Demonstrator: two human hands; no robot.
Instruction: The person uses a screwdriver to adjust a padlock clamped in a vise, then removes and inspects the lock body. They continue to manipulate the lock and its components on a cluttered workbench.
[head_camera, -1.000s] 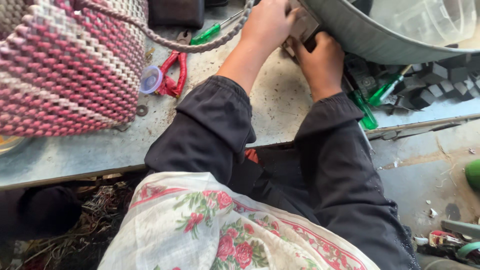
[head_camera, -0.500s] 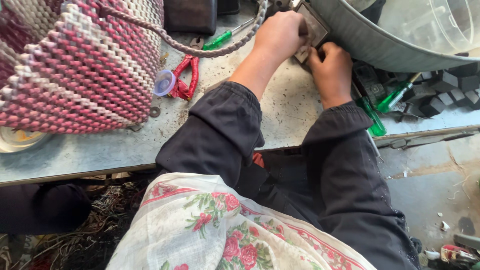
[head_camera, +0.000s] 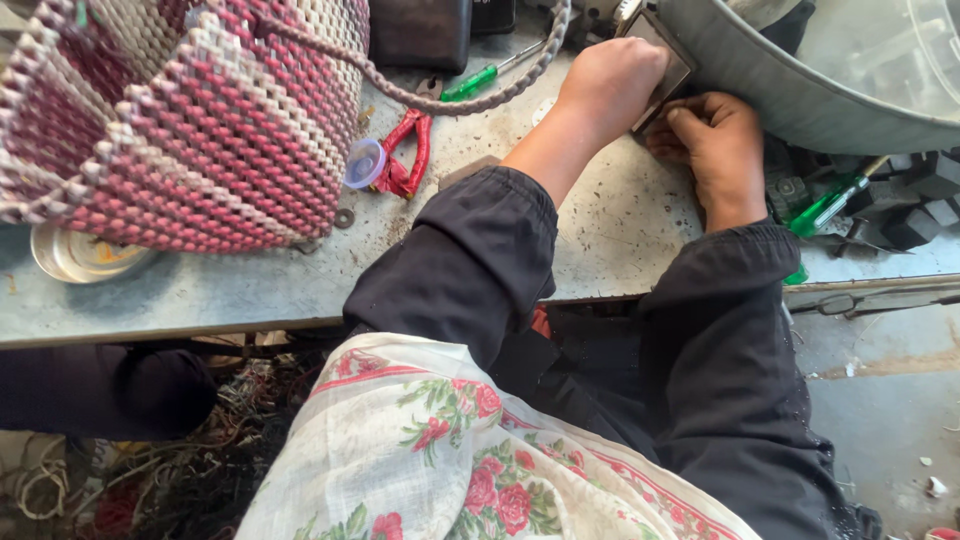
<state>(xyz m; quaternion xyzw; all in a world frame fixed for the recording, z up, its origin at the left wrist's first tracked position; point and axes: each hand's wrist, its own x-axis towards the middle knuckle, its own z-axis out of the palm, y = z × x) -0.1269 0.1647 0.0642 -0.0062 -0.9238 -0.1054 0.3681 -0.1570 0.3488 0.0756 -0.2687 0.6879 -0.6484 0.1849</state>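
At the far edge of the workbench (head_camera: 600, 250), the person's left hand (head_camera: 610, 85) lies knuckles-up over a small flat grey plate (head_camera: 668, 62), its fingers curled down and closed on the plate's near side; the right hand (head_camera: 712, 140) sits just beside it, touching it, with the thumb pressed against the plate's lower edge and the other fingers folded underneath, so how they grip there cannot be told; the plate itself rests tilted at the back of the bench, up against the rim of a big grey metal tub (head_camera: 800, 90) that overhangs the far right corner; both forearms come up from the near edge in dark sleeves (head_camera: 470, 270), over a floral cloth (head_camera: 480, 470) in the lap.

To the left, a woven red-and-cream basket (head_camera: 190, 120) fills the far left corner, its cord handle (head_camera: 440, 95) looping across towards the left wrist; red-handled pliers (head_camera: 410, 155) lie just right of the basket, with a small clear cap (head_camera: 365, 163) touching them; a green-handled screwdriver (head_camera: 475, 82) lies beyond, near the back edge; a round tin lid (head_camera: 75, 258) peeps out from under the basket near the front left edge; a second green-handled screwdriver (head_camera: 825, 205) lies right of the right wrist, among dark blocks (head_camera: 925, 205) by the right edge.
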